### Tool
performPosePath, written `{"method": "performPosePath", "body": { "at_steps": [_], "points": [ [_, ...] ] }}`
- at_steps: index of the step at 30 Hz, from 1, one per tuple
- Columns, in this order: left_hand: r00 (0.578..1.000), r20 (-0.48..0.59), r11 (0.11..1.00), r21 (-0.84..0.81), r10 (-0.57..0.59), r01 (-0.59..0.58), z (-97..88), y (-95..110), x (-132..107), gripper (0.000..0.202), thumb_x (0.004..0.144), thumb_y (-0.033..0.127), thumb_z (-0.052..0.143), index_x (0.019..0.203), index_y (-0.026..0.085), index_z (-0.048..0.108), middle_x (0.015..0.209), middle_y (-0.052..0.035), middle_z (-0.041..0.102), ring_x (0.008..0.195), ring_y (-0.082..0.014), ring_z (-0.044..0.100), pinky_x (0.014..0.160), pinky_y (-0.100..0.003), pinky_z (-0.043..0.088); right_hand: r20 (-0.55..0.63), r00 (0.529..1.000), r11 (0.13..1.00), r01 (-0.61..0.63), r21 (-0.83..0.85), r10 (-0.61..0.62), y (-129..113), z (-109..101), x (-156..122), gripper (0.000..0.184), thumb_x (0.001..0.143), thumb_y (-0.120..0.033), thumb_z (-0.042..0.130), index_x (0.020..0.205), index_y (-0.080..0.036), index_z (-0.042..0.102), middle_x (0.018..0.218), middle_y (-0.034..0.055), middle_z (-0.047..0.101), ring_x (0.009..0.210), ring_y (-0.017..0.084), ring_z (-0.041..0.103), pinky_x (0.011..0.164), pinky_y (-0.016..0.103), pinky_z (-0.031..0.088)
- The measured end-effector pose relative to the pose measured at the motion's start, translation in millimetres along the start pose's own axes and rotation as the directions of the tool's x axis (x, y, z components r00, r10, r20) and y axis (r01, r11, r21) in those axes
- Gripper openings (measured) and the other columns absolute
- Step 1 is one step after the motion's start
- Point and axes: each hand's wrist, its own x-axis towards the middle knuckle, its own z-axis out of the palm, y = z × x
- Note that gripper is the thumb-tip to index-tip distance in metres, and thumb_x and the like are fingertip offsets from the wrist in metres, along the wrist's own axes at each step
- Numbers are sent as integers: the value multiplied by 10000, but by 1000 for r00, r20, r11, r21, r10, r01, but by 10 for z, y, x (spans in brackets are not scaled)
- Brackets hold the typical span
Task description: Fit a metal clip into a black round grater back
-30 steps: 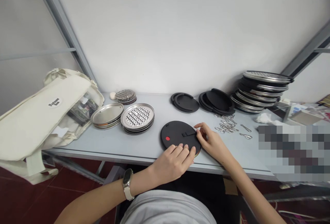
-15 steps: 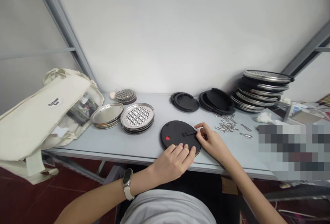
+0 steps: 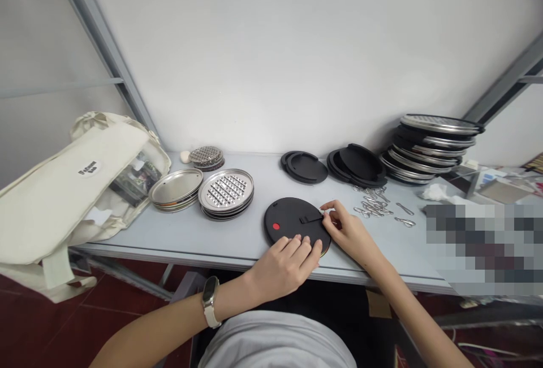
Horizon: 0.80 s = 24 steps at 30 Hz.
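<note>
A round black disc [image 3: 291, 218] with a red dot and a small black tab lies flat near the table's front edge. My left hand [image 3: 285, 266] rests on the disc's near rim, fingers stretched flat and pressing down. My right hand [image 3: 348, 231] is at the disc's right edge, thumb and forefinger pinched together by the tab; what they pinch is too small to make out. A scatter of small metal clips [image 3: 375, 205] lies just right of my right hand.
Stacked metal grater plates [image 3: 226, 191] and plain metal plates [image 3: 176, 187] sit at left, beside a cream bag [image 3: 68, 187]. Black lids [image 3: 304, 167] and more black lids [image 3: 357, 165] lie at the back. A tall stack of rimmed graters [image 3: 430, 144] stands at right.
</note>
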Motion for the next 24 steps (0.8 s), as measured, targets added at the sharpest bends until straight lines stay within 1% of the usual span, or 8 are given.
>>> {"method": "performPosePath", "body": {
  "at_steps": [6,10,14,18,24],
  "points": [
    [1000,-9,1000,2,-1,1,-3,-4,7,335,1004,277,513,1278,98,583,1125,-106,651,997,-208,594,804,-323,419,22,1000,1000,-12,16,12,8,3,0,148,949,-340,377,1022,-233,448,557,-68,475,493,164,494,535,262,367],
    [1000,6,1000,12,13,-13,-5,-11,2,338,999,268,518,1288,103,577,1136,-103,647,1003,-207,591,799,-320,420,35,999,999,-24,32,23,8,6,-2,156,953,-343,367,1033,-233,444,580,-57,506,512,165,504,552,263,379],
    [999,22,999,23,24,-24,-11,-14,-5,352,995,269,523,1303,102,565,1156,-98,639,1008,-207,589,796,-326,425,28,999,999,-31,33,30,9,10,0,165,949,-346,369,1050,-232,434,573,-61,503,508,163,492,549,258,371],
    [999,38,999,34,30,-31,-18,-16,-3,370,997,282,520,1318,98,548,1165,-107,633,1016,-206,595,799,-320,427,24,999,999,-30,27,29,1,8,1,151,947,-340,368,1029,-232,434,548,-71,474,489,159,477,540,254,357],
    [999,26,999,36,20,-21,-22,-19,4,353,1010,292,500,1303,105,563,1159,-103,639,1016,-196,591,796,-319,433,22,999,999,-25,28,24,-4,6,1,142,946,-334,374,1026,-231,430,547,-74,471,485,153,471,535,247,346]
  ]
}}
